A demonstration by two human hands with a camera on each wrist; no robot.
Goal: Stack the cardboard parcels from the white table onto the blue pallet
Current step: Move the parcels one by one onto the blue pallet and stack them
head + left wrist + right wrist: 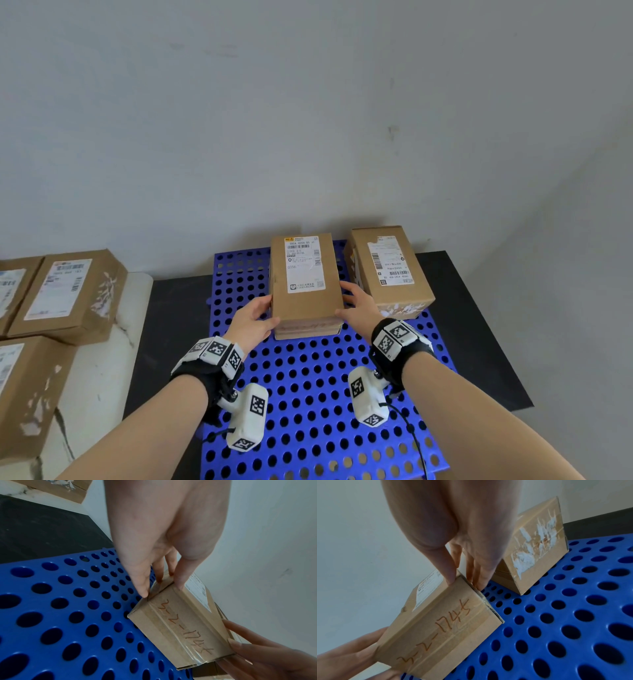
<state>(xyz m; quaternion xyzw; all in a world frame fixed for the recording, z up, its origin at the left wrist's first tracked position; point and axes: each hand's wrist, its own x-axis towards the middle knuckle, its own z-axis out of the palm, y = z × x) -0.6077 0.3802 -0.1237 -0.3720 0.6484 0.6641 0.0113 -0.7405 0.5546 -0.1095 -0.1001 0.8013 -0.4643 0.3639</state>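
Observation:
I hold a long cardboard parcel [305, 294] with a white label on top and orange handwriting on its near end [180, 626] [436, 628]. It sits low over the far middle of the blue perforated pallet [308, 394]; whether it touches the pallet I cannot tell. My left hand [255, 318] [162, 588] grips its near left corner, thumb on the top edge, fingers along the side. My right hand [352, 301] [465, 584] grips the near right corner the same way. A second parcel [390, 270] [539, 554] rests on the pallet just to the right.
Several more labelled parcels [65, 294] lie on the white marbled table [113, 359] at the left. The pallet rests on a black surface [479, 325] against a grey wall. The pallet's near half [565, 615] [60, 615] holds nothing.

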